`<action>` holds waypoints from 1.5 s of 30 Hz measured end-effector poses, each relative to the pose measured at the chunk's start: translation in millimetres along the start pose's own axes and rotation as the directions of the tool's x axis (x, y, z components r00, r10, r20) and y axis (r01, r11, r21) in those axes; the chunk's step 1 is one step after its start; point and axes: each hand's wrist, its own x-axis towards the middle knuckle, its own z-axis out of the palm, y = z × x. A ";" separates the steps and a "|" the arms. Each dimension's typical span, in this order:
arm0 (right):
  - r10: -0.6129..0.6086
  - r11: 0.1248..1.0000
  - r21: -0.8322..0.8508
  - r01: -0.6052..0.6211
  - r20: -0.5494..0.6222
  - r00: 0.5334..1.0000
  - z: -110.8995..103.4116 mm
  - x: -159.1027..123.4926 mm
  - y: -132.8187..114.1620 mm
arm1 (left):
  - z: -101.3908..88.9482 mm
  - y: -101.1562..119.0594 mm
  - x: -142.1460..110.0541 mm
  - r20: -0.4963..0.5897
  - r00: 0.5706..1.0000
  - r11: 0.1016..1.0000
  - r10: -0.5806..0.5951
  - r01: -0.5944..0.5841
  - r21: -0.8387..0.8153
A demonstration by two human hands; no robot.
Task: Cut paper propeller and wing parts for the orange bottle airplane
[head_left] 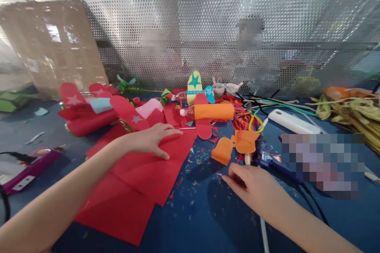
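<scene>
My left hand (151, 138) is over red paper sheets (166, 166), fingers spread and holding nothing. Whether its fingertips touch the paper, I cannot tell. My right hand (252, 185) is above the blue table with its fingers curled toward the thumb in a loose pinch. A tiny pale pink scrap (219, 174) shows by the thumb tip; I cannot make out whether it is held. Beyond this hand are orange paper pieces (224, 150). A plastic bottle wrapped in orange paper (213, 112) lies across a red rounded paper strip (204, 128). Behind it is a yellow rounded piece with a green star (194, 80).
Red paper-wrapped bottles (92, 120) lie at the left, near a purple power strip (32, 168). Yellow-handled scissors (257, 123), a blue glue gun (271, 162) and a white device (292, 121) are at the right. A cardboard sheet (56, 43) leans on a perforated metal panel (202, 16).
</scene>
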 end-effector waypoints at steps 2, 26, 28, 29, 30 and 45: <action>-0.020 0.999 -0.039 0.018 -0.048 0.999 -1.3 -0.3 2.4 | 2.7 -4.7 2.1 -0.018 1.000 1.000 -0.002 0.002 0.007; -0.035 0.999 -0.045 0.012 -0.552 0.833 -50.7 10.3 41.1 | 47.7 90.6 77.3 -0.225 0.964 0.860 0.143 -0.233 -0.455; 0.034 0.999 0.048 -0.008 -0.580 0.814 -53.8 10.9 42.9 | 50.2 90.7 82.3 -0.233 0.964 0.836 0.131 -0.233 -0.496; 0.090 0.993 0.115 -0.028 -0.580 0.810 -55.2 10.6 43.2 | 51.6 90.3 83.7 -0.239 0.963 0.821 0.124 -0.235 -0.520; 0.153 0.980 0.193 -0.050 -0.568 0.809 -56.4 9.7 42.8 | 52.9 89.6 84.5 -0.246 0.962 0.802 0.117 -0.238 -0.547; -0.291 0.950 0.018 0.311 -0.298 0.909 -6.7 -51.7 -11.7 | 57.7 87.9 47.2 -0.443 0.895 0.746 -0.052 -0.260 -0.613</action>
